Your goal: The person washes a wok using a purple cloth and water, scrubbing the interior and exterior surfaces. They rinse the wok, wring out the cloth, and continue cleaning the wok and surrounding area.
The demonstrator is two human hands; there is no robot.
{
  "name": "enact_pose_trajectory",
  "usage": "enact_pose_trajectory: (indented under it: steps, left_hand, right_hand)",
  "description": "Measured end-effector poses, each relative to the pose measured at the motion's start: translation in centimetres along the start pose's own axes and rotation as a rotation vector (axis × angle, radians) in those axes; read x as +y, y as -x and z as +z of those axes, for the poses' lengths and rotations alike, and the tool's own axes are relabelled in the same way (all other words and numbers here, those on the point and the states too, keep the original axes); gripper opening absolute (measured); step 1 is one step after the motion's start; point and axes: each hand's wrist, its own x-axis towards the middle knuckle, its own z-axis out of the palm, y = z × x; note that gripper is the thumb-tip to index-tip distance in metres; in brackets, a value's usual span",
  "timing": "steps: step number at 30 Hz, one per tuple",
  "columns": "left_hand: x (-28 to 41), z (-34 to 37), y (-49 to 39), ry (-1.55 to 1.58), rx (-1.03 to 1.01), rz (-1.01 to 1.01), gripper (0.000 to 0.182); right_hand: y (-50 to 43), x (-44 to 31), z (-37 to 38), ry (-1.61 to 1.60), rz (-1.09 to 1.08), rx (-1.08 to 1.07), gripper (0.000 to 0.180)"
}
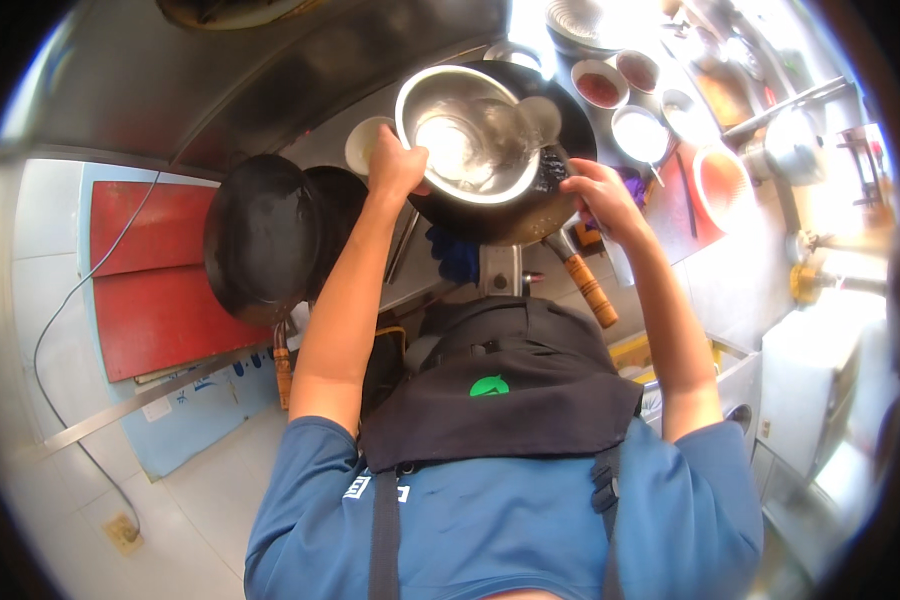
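My left hand (396, 166) grips the left rim of a steel bowl (457, 135), tilted over a dark wok (576, 135). Shiny clear liquid seems to lie in the bowl. The fingers of my right hand (600, 196) are closed around the handle of a ladle (541, 120), whose round head is at the bowl's right rim. Below the wok, its wood-wrapped handle (586, 285) points towards me. A pale cup (366, 144) stands just left of my left hand, partly hidden by it.
Two more dark pans (261, 232) stand at left beside red panels (150, 281). Bowls of red seasoning (597, 85) and a white-filled bowl (640, 135) sit at upper right, near a pink strainer basket (722, 187). A blue cloth (452, 253) lies under the wok. A cable (67, 300) hangs at left.
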Motion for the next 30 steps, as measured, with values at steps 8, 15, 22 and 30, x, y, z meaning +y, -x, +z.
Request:
enact_pose_trajectory:
  steps: [8, 15, 22, 30]
  left_hand:
    - [3.8, -2.6, 3.4, -0.635, 0.247, 0.198, 0.066]
    - [4.0, -2.9, 3.4, -0.635, 0.257, 0.187, 0.06]
    - [5.4, -3.0, 3.7, -0.679, 0.265, 0.21, 0.059]
    - [6.4, -3.6, 4.2, -0.704, 0.281, 0.227, 0.057]
  right_hand:
    - [-10.1, 3.1, 5.7, 0.221, 0.342, -0.278, 0.023]
    - [-11.4, 6.3, 6.0, 0.267, 0.106, 0.057, 0.027]
    - [-14.0, 7.5, 9.7, 0.815, -0.132, 0.055, 0.042]
    - [-16.2, 8.2, 12.7, 1.121, -0.549, 0.554, 0.042]
